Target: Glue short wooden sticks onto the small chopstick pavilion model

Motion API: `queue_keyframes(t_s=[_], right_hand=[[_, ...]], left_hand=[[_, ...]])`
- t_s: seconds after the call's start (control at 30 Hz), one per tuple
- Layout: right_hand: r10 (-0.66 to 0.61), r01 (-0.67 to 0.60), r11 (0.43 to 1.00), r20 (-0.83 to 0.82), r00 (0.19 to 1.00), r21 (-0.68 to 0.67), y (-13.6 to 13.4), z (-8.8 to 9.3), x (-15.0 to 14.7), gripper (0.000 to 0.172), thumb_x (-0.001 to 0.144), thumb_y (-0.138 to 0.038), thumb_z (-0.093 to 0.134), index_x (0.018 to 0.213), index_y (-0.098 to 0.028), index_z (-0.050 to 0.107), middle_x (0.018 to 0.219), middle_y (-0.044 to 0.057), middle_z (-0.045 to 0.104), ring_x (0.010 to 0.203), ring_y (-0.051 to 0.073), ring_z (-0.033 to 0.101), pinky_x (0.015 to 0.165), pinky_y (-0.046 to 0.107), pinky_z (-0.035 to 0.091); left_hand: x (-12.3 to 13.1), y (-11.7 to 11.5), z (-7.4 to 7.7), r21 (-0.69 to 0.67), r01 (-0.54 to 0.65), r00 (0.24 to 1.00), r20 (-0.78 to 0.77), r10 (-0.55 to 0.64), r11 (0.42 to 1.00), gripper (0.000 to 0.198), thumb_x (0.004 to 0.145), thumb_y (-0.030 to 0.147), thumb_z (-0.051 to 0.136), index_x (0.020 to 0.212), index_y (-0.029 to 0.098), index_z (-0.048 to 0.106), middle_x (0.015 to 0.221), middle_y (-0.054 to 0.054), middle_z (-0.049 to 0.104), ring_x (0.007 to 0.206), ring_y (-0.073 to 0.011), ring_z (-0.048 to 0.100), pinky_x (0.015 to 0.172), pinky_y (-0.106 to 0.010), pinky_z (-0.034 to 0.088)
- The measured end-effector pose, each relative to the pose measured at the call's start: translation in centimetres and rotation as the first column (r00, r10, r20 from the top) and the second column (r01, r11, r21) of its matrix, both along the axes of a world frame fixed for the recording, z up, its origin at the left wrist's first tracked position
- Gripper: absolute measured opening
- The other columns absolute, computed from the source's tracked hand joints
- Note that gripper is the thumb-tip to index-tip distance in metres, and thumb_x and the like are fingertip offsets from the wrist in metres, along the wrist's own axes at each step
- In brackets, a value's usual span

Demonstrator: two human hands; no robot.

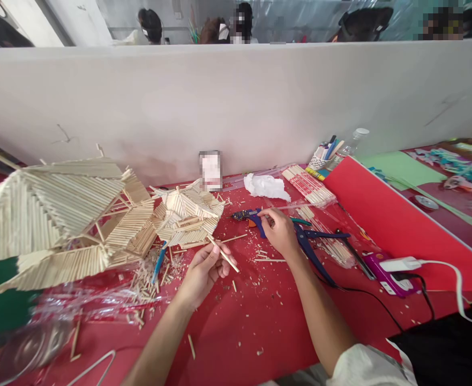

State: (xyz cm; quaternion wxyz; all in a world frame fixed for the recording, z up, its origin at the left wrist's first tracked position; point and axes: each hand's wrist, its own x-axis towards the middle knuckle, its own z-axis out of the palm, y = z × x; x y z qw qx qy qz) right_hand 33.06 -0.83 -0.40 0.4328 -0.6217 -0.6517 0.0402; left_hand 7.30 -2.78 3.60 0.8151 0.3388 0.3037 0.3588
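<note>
My left hand (208,271) is closed around a short wooden stick (230,259), which slants down to the right from my fingers. My right hand (278,230) has thumb and fingers pinched at the back end of a blue hot glue gun (247,215) with an orange trigger; part of its handle is hidden. Just right of that hand lies a blue-handled cutter (311,249). Left of my hands stands a small stick-built roof model (187,217), joined to a larger roof structure (70,198) of the same pale sticks.
Cut stick pieces and shavings litter the red table (276,327). Bundled sticks (310,185), crumpled white paper (266,186) and a pen cup (322,155) sit at the back. A purple power strip (392,276) and red board (404,230) lie right; a partition (236,102) stands behind.
</note>
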Motion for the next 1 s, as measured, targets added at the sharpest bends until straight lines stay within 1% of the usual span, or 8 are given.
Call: queue_keyframes(t_s=[0.4, 0.47, 0.6, 0.73, 0.8, 0.93, 1.0], right_hand=[[0.046, -0.046, 0.999, 0.018, 0.999, -0.023, -0.1, 0.1, -0.5, 0.016, 0.095, -0.018, 0.047, 0.096, -0.022, 0.063, 0.096, 0.007, 0.072, 0.091, 0.025, 0.068, 0.081, 0.035, 0.051], [0.011, -0.01, 0.999, 0.04, 0.999, -0.039, -0.1, 0.1, -0.1, 0.016, 0.095, -0.018, 0.048, 0.097, -0.022, 0.063, 0.098, 0.007, 0.072, 0.092, 0.025, 0.068, 0.081, 0.035, 0.051], [-0.096, 0.105, 0.992, 0.116, 0.989, -0.075, -0.1, -0.3, 1.2, 0.016, 0.094, -0.016, 0.05, 0.098, -0.021, 0.064, 0.101, 0.009, 0.073, 0.094, 0.027, 0.068, 0.083, 0.037, 0.051], [-0.128, 0.145, 0.985, 0.165, 0.978, -0.098, 0.0, -0.6, 1.9, 0.016, 0.092, -0.013, 0.052, 0.098, -0.021, 0.064, 0.102, 0.01, 0.074, 0.095, 0.028, 0.068, 0.083, 0.037, 0.051], [-0.118, 0.138, 0.984, 0.175, 0.978, -0.111, -0.1, -0.5, 2.1, 0.015, 0.092, -0.013, 0.053, 0.097, -0.021, 0.065, 0.101, 0.009, 0.074, 0.095, 0.027, 0.069, 0.083, 0.036, 0.051], [-0.006, 0.037, 0.98, 0.159, 0.987, -0.195, -0.4, 0.0, 2.5, 0.014, 0.095, -0.013, 0.054, 0.098, -0.021, 0.065, 0.099, 0.005, 0.074, 0.091, 0.024, 0.07, 0.08, 0.033, 0.05], [0.021, 0.013, 0.977, 0.159, 0.987, -0.212, -0.5, 0.2, 2.7, 0.013, 0.096, -0.014, 0.055, 0.1, -0.021, 0.065, 0.1, 0.005, 0.074, 0.091, 0.024, 0.07, 0.081, 0.033, 0.05]], left_hand=[[-0.1, 0.1, 0.2, 0.004, 0.0, 1.0, -0.005, 0.0, 1.0, 0.038, 0.082, 0.049, 0.081, 0.087, 0.015, 0.067, 0.074, -0.003, 0.069, 0.059, -0.0076, 0.055, 0.056, -0.018, 0.042], [0.0, 0.1, 0.1, 0.0, -0.005, 1.0, -0.011, 0.005, 1.0, 0.038, 0.082, 0.049, 0.081, 0.088, 0.015, 0.067, 0.074, -0.003, 0.068, 0.058, -0.0079, 0.055, 0.056, -0.018, 0.043], [0.0, 0.1, 0.1, -0.009, -0.021, 0.999, -0.028, 0.021, 1.0, 0.039, 0.079, 0.049, 0.083, 0.086, 0.015, 0.067, 0.072, -0.003, 0.068, 0.058, -0.0079, 0.054, 0.055, -0.018, 0.042], [0.0, 0.1, 0.2, -0.013, -0.031, 0.999, -0.038, 0.031, 0.999, 0.04, 0.077, 0.05, 0.085, 0.084, 0.014, 0.069, 0.07, -0.002, 0.067, 0.058, -0.0079, 0.055, 0.056, -0.018, 0.043], [0.0, 0.0, 0.3, -0.004, -0.029, 0.999, -0.038, 0.029, 1.0, 0.041, 0.076, 0.05, 0.085, 0.084, 0.014, 0.069, 0.07, -0.003, 0.067, 0.059, -0.0081, 0.055, 0.056, -0.018, 0.044], [0.0, 0.0, 0.3, 0.013, -0.02, 0.999, -0.037, 0.021, 1.0, 0.04, 0.078, 0.05, 0.084, 0.086, 0.014, 0.07, 0.073, -0.004, 0.068, 0.06, -0.008, 0.055, 0.057, -0.018, 0.044], [0.0, 0.0, 0.4, 0.018, -0.014, 0.999, -0.034, 0.015, 1.0, 0.039, 0.079, 0.05, 0.083, 0.087, 0.014, 0.07, 0.074, -0.004, 0.069, 0.06, -0.0078, 0.054, 0.057, -0.018, 0.044]])
